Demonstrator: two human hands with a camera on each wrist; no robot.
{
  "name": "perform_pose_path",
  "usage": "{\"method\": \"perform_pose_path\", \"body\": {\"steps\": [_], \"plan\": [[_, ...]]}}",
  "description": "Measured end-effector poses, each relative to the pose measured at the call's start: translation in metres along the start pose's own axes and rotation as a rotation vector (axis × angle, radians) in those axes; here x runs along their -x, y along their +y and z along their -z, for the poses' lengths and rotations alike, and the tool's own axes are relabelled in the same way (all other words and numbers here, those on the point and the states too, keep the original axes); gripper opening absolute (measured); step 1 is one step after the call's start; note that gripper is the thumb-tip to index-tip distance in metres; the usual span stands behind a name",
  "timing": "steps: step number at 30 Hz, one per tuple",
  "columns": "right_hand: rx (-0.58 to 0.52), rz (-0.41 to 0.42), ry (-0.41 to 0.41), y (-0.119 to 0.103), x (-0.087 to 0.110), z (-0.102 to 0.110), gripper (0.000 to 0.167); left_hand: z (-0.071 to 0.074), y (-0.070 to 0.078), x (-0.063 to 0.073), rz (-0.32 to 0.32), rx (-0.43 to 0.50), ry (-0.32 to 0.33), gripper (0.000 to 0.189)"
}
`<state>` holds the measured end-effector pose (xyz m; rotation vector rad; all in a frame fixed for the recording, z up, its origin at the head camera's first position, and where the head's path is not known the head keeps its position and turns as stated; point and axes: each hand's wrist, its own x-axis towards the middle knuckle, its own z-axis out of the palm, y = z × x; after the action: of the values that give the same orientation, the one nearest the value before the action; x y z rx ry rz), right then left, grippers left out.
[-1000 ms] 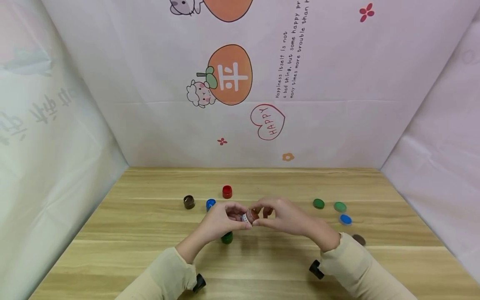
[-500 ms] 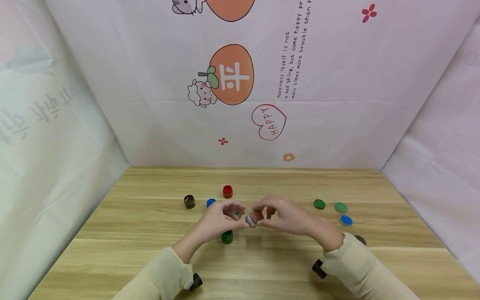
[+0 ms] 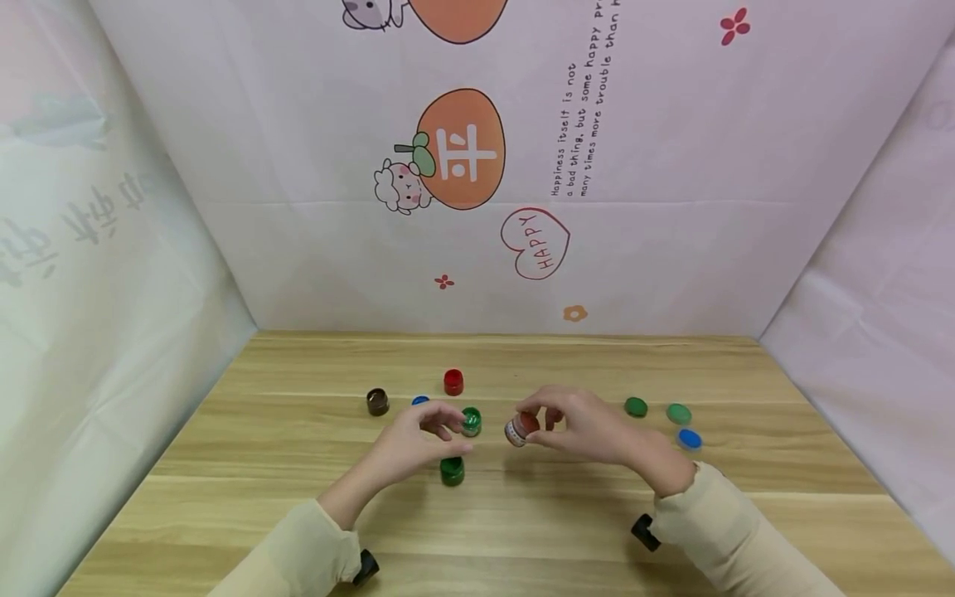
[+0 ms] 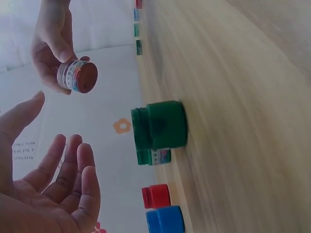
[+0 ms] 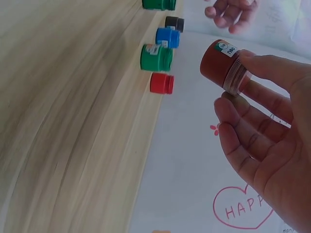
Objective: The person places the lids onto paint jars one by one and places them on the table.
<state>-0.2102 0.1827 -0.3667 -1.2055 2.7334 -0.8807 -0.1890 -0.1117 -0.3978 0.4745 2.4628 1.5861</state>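
Observation:
My right hand (image 3: 578,423) pinches a small reddish-brown paint jar (image 5: 216,63) by its ridged lid end, between thumb and fingers. The jar is tilted, held above the table, and its white label shows in the left wrist view. My left hand (image 3: 418,439) is to the left of it, fingers spread and relaxed, holding nothing. Near the left fingertips, a green paint jar (image 3: 471,422) stands lidless on the table. A darker green jar (image 3: 452,472) stands just below that hand in the head view. The left hand partly hides a blue jar (image 3: 421,400).
A red jar (image 3: 453,382) and a dark brown jar (image 3: 377,402) stand open farther back. On the right lie loose lids: dark green (image 3: 636,406), light green (image 3: 679,414) and blue (image 3: 690,439). Printed white sheets (image 3: 298,249) enclose the wooden table (image 3: 224,497) at the back and sides.
My left hand has let go of the reddish-brown jar and drawn back left, uncovering the green jar. The right hand has moved slightly right with the jar.

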Motion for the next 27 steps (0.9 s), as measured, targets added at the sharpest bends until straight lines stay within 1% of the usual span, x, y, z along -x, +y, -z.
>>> {"method": "perform_pose_path", "body": {"steps": [5,11,15,18,22,27], "plan": [[0.022,-0.037,0.009,0.006,0.003,0.002,0.031,0.005,-0.009,0.004,-0.004,-0.012,-0.015,0.045],[0.055,-0.057,0.028,0.019,0.005,0.003,0.03,0.01,-0.016,0.006,-0.025,-0.066,-0.032,0.051],[0.096,-0.07,0.044,0.028,0.007,0.004,0.03,0.011,-0.02,0.006,0.005,-0.102,-0.046,0.055],[0.109,-0.087,0.043,0.034,0.009,0.005,0.031,0.011,-0.024,0.005,0.024,-0.128,-0.072,0.058],[0.121,-0.11,0.039,0.04,0.01,0.006,0.031,0.01,-0.029,0.003,0.033,-0.155,-0.127,0.059],[0.145,-0.138,0.035,0.048,0.008,0.008,0.03,0.008,-0.033,0.001,0.062,-0.167,-0.177,0.058]]}}
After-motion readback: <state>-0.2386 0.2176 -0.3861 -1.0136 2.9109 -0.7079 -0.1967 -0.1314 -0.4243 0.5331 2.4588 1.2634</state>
